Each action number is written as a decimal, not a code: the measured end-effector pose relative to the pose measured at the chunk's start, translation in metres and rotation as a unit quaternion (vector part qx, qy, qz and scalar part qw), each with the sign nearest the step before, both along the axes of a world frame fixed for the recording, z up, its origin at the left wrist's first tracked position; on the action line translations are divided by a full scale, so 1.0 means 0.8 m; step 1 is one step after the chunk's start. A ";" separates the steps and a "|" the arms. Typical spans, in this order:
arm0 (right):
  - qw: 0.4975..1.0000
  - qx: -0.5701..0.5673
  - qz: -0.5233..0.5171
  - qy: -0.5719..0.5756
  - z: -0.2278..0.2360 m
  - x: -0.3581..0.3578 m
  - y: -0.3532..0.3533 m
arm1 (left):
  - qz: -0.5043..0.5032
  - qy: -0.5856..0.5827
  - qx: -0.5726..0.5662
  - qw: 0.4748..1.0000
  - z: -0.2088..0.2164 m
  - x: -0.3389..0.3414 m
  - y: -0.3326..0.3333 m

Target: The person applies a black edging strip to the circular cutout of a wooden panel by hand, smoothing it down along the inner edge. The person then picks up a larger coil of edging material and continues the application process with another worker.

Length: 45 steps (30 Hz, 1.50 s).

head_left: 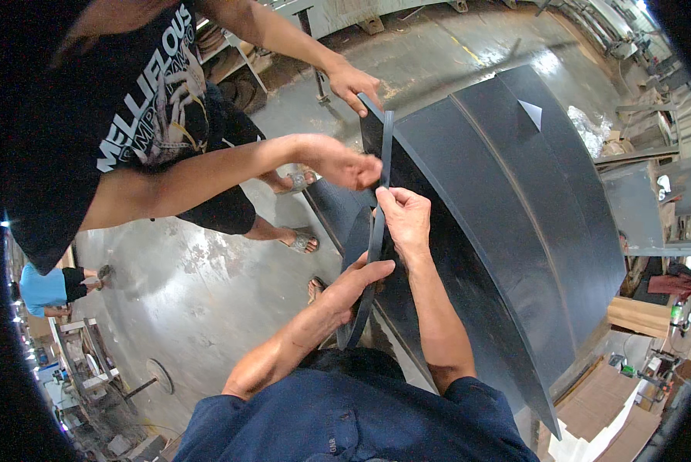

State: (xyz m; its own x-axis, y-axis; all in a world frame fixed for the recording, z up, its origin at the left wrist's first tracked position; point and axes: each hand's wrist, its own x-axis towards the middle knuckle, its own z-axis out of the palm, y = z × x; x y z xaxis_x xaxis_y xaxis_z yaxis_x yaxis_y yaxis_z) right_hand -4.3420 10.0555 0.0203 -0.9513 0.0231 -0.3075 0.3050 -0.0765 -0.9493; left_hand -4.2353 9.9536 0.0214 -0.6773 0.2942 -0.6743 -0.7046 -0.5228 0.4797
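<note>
A long dark panel (387,138) stands nearly edge-on in front of me, its narrow edge facing up. My left hand (352,286) is wrapped round it low down, the thumb lying across the edge. Farther along, my right hand (407,218) pinches at the same edge between thumb and fingers; anything thin in that pinch is too small to make out. Opposite me, a co-worker's hand (348,163), slightly blurred, reaches to the panel just beyond my right hand. The co-worker's other hand (355,86) grips a dark piece at the panel's far end.
Several large dark sheets (507,200) lie stacked to the right, one with a light folded corner (530,115). A co-worker in a black shirt (130,131) stands close at the left. Another person in blue (49,289) is farther off, near a metal frame (83,354). Cardboard (603,393) lies lower right.
</note>
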 end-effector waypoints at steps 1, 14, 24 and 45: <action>1.000 -0.005 0.004 0.001 -0.004 -0.001 0.000 | 0.003 -0.004 -0.004 1.000 0.002 0.000 0.000; 0.997 0.002 0.027 0.078 0.020 0.004 0.008 | -0.004 -0.010 0.017 1.000 0.028 0.005 0.009; 0.995 -0.061 0.011 0.075 0.024 0.001 0.003 | 0.014 -0.019 0.023 0.999 0.044 -0.001 0.016; 0.994 -0.073 0.009 0.075 0.008 -0.010 0.005 | 0.026 0.008 0.041 0.999 0.026 -0.018 0.025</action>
State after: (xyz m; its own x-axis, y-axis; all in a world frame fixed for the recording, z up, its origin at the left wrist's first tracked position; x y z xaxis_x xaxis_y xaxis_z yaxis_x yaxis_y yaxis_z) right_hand -4.3499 10.0593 0.0266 -0.9864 -0.0296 -0.1616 0.1642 -0.2131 -0.9631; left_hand -4.2497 9.9734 0.0420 -0.7042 0.3112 -0.6381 -0.6673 -0.5969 0.4454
